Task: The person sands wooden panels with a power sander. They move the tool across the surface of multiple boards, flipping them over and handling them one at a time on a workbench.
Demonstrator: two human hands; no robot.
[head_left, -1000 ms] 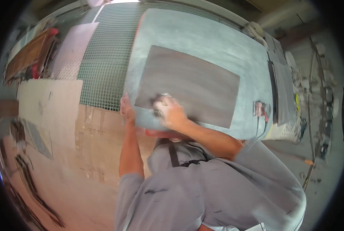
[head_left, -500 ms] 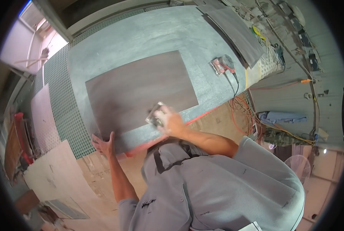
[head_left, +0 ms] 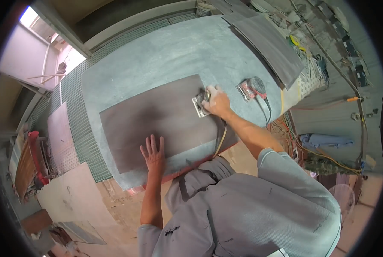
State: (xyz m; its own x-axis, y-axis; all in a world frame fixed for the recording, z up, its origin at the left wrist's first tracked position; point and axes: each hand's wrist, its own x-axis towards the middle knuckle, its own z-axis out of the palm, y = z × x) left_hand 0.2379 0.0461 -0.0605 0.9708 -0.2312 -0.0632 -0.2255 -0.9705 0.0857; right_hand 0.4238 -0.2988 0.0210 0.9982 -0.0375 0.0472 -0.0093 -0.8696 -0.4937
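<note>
My right hand [head_left: 218, 102] is wrapped round a small square-padded sander [head_left: 200, 107], which sits on the right part of a dark grey-brown flat panel [head_left: 133, 124]. A thin yellowish hose or cord [head_left: 221, 139] trails from it toward my body. My left hand [head_left: 154, 155] lies on the panel close to its near edge, palm down with the fingers spread. The panel rests on a pale blue-green table top [head_left: 157, 55]. Whatever part of the sander lies under my right palm is hidden.
A second sander [head_left: 252, 88], red and grey with a black cord, stands on the table at the right. Stacked dark panels [head_left: 266, 45] lie at the far right. Orange cables [head_left: 285, 128] hang beyond the table's right edge. Green grating [head_left: 82, 128] runs along the left.
My right hand has moved the sander to the right and away from me across the panel. My left hand has shifted from the near left corner onto the panel. The view has shifted slightly.
</note>
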